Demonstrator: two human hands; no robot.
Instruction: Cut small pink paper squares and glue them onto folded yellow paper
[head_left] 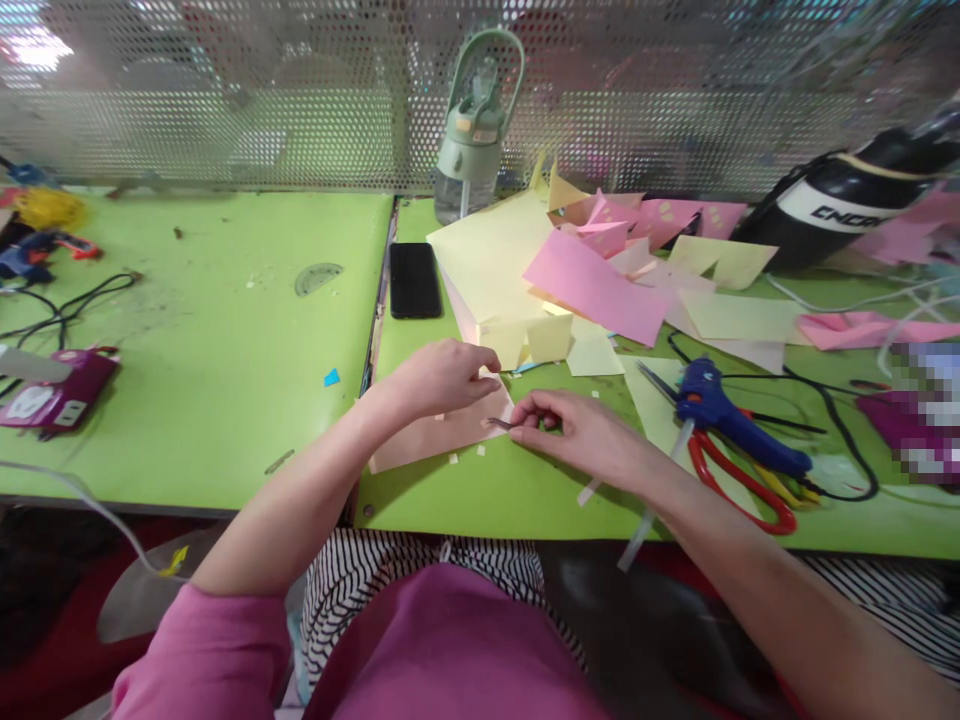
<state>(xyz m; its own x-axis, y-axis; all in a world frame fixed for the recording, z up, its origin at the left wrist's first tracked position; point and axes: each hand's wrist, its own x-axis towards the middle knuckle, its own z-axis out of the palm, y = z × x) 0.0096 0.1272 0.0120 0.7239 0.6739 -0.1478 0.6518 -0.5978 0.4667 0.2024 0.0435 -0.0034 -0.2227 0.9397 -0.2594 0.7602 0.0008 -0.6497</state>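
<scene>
My right hand (562, 428) is closed round a thin, curved metal tip that looks like tweezers (498, 423). That tip points left over a pale pink sheet of paper (420, 440) lying flat on the green table. Above the sheet's upper right part is my left hand (454, 375), its fingers curled together; whether anything small is between them is hidden. Several tiny pale paper bits (481, 451) lie on and beside the sheet. Beyond my hands is a pile of cream paper (495, 250) with folded edges, next to a pink paper piece (592, 285).
A blue glue gun (739, 415) and red-handled scissors (739, 490) lie at the right with black cables. Behind the papers stands a green bottle (471, 150), near a black phone (415, 280). A perforated metal panel (300, 120) borders the back. A black bottle (832, 205) leans right.
</scene>
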